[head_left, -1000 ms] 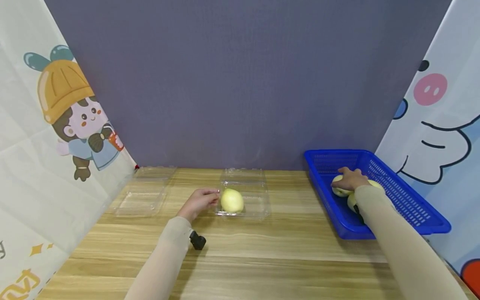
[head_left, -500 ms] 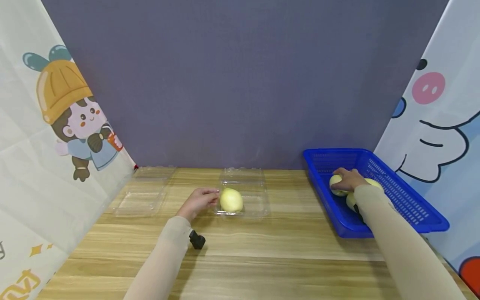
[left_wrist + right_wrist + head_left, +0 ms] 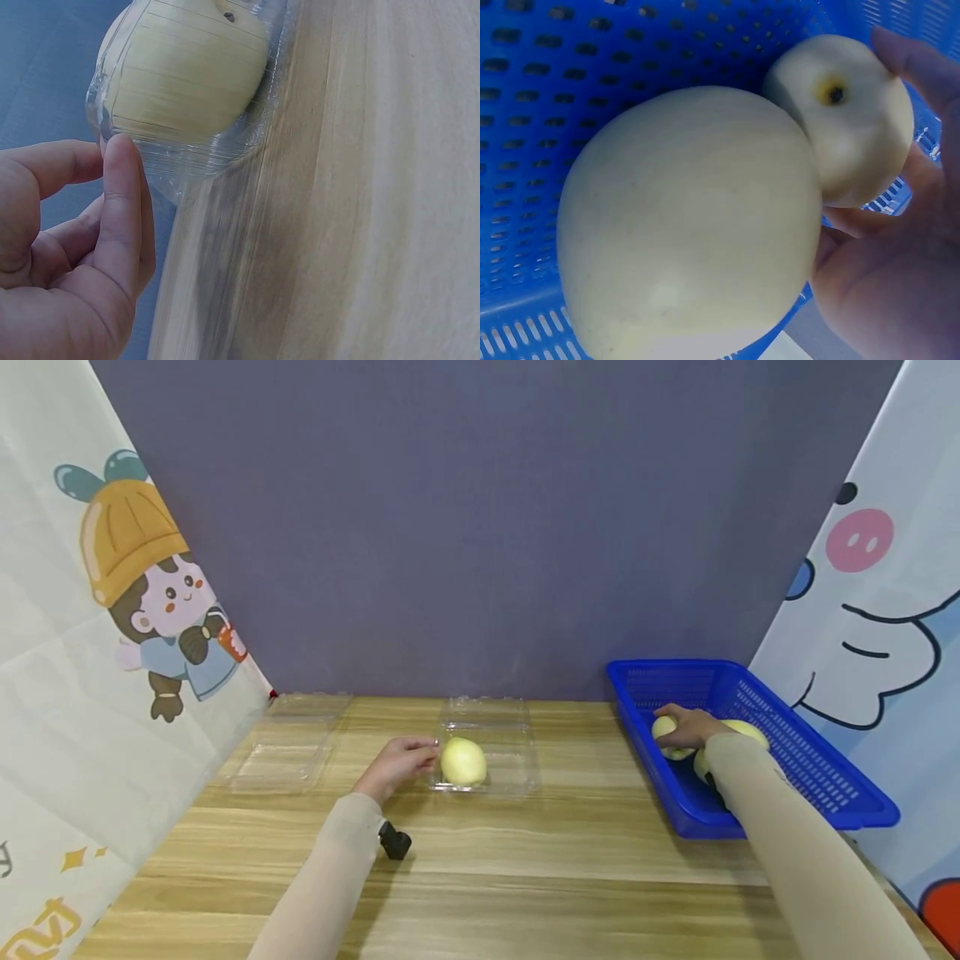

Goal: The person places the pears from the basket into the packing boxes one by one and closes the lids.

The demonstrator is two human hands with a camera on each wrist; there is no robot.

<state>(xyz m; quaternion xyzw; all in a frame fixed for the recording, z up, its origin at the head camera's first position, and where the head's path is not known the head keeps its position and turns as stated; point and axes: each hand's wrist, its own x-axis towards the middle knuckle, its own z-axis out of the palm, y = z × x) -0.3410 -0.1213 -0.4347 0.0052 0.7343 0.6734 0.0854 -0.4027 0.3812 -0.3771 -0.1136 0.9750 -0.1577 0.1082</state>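
Note:
My left hand (image 3: 399, 763) pinches the left wall of a clear plastic clamshell box (image 3: 512, 770) between thumb and fingers. One pale yellow pear (image 3: 464, 762) lies in the left part of that box; the left wrist view shows the same pear (image 3: 187, 71) through the clear wall. Inside the blue basket (image 3: 660, 797), my right hand (image 3: 693, 727) grips another pear (image 3: 847, 124), its thumb on one side and fingers round the other. A larger-looking pear (image 3: 690, 225) sits right beside it, nearer the wrist camera. My right forearm partly hides the pears behind it.
A second clear clamshell box (image 3: 281, 764) stands with its lid up at the left of the wooden table (image 3: 480, 877). Behind the table rises a grey panel (image 3: 480, 527), and printed cloths hang at both sides. More pears (image 3: 748, 732) lie in the basket.
My right hand has shifted a little to the left inside the basket, and the pear in it has moved the same way. The left hand and its box stay put.

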